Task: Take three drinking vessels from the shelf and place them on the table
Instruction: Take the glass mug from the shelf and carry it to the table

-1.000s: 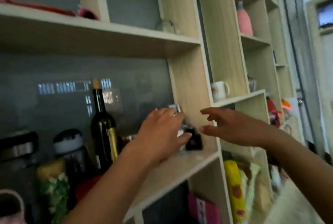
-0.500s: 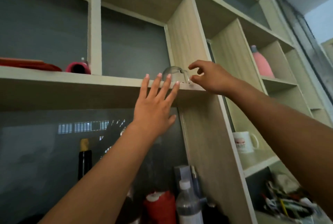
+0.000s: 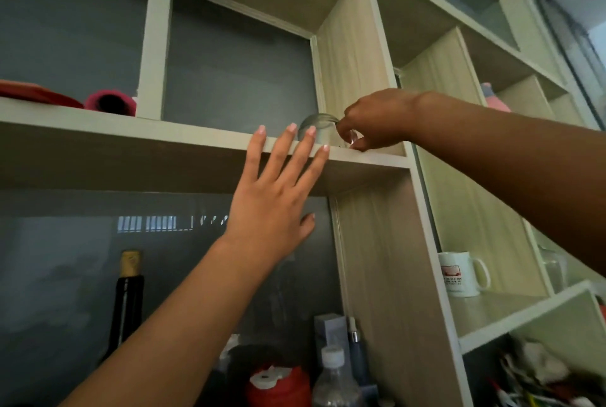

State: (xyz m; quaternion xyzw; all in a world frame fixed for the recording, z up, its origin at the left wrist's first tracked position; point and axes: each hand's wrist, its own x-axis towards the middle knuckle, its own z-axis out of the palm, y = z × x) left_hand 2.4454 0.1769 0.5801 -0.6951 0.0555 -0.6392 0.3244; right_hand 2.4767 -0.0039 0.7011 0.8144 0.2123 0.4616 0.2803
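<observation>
A clear glass (image 3: 319, 129) stands on the high shelf board (image 3: 131, 129), near the right corner of its compartment. My right hand (image 3: 377, 119) is curled around the glass's right side, with the fingertips pinching near its base. My left hand (image 3: 278, 190) is spread flat just below the glass, its fingertips resting on the front edge of that shelf. A white mug (image 3: 460, 274) with a red print sits on a lower shelf to the right. Beside it, a clear glass vessel (image 3: 554, 267) is partly hidden by my right forearm.
A pink cup-like object (image 3: 110, 101) and a red flat item (image 3: 36, 93) lie on the high shelf at left. Below stand a corked wine bottle (image 3: 126, 301), a plastic bottle (image 3: 334, 383) and a red container (image 3: 280, 387). A pink bottle (image 3: 495, 100) sits at upper right.
The view tilted up from the lower shelf to the high one. Both hands rose; my right hand closed in from the edge of the glass to grip its side, and my left hand stayed spread below.
</observation>
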